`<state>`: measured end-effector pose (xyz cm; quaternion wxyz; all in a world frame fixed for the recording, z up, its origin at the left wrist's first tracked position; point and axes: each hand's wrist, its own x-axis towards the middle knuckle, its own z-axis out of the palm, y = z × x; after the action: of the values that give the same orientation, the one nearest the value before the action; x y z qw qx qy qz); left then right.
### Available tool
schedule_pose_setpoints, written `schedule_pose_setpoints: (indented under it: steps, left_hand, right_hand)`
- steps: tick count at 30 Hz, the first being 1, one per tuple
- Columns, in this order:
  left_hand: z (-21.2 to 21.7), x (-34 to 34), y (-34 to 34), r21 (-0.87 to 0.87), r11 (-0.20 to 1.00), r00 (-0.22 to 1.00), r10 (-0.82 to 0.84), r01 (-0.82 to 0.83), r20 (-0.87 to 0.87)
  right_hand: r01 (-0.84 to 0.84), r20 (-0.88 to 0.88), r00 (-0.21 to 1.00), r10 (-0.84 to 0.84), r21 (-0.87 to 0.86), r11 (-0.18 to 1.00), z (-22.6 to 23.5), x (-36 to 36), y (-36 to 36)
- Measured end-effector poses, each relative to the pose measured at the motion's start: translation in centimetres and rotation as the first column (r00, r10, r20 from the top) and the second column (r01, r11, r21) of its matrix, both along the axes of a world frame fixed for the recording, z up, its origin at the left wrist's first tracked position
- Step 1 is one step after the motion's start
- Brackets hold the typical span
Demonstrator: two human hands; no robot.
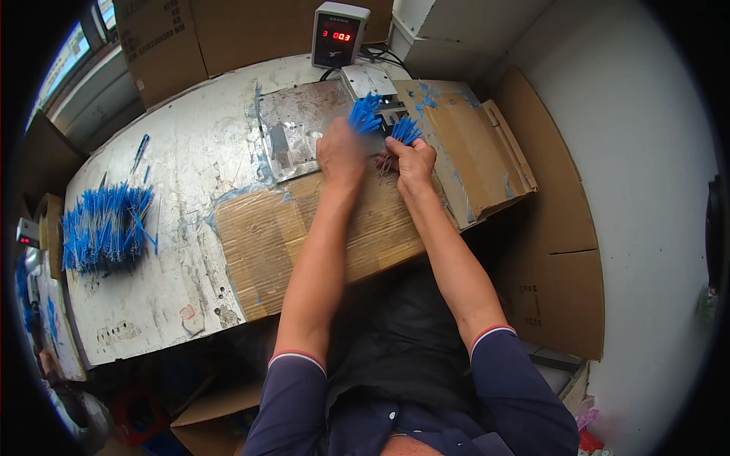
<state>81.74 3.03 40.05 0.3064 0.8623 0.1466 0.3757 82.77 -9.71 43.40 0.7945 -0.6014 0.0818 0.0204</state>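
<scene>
Beside the small machine (pixel 368 80) on the table, my two hands are at work close together. My left hand (pixel 340 153), somewhat smeared by motion, is closed round a bundle of short blue wires (pixel 365 114) whose blue ends stick up past the fingers. Just to its right, my right hand (pixel 413 161) grips a second, smaller bunch of blue wires (pixel 406 131). Bare, thin strands hang below that bunch. Under the left hand lies a worn metal plate (pixel 293 121). Part of the machine's front is hidden behind the wires.
A large pile of blue wires (pixel 109 226) lies on the left of the white table (pixel 175 266). Near it rests a pen-like tool (pixel 141 152). A box with a red display (pixel 340 36) stands behind the machine. Cardboard (pixel 262 247) covers the front edge; a carton (pixel 475 156) sits right.
</scene>
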Motion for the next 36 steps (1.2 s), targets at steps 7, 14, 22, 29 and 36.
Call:
schedule_pose_setpoints:
  steps: [7,14,22,29,36]
  left_hand:
    - [0.4,-0.5,-0.1,0.029,0.995,0.995,-0.093,0.094,-0.025]
    - [0.8,-0.4,-0.1,-0.061,0.998,0.999,0.010,-0.007,0.044]
    - [1.2,-0.5,-0.1,-0.209,0.976,0.990,0.080,-0.055,0.112]
    - [0.7,0.0,0.1,-0.175,0.983,0.980,0.089,-0.057,0.177]
    - [0.8,-0.3,0.0,-0.114,0.993,0.995,0.017,-0.006,0.100]
  right_hand:
    - [-0.041,0.030,0.999,0.041,0.026,0.999,0.3,0.1,-0.5]
    - [-0.026,0.102,0.994,0.035,-0.089,0.996,0.4,0.8,0.0]
    - [0.061,0.097,0.995,-0.037,-0.263,0.963,0.4,2.3,1.3]
    - [0.105,0.100,0.992,-0.076,-0.332,0.937,0.2,3.1,1.7]
    - [0.012,-0.014,1.000,-0.011,0.033,0.999,0.4,2.1,1.0]
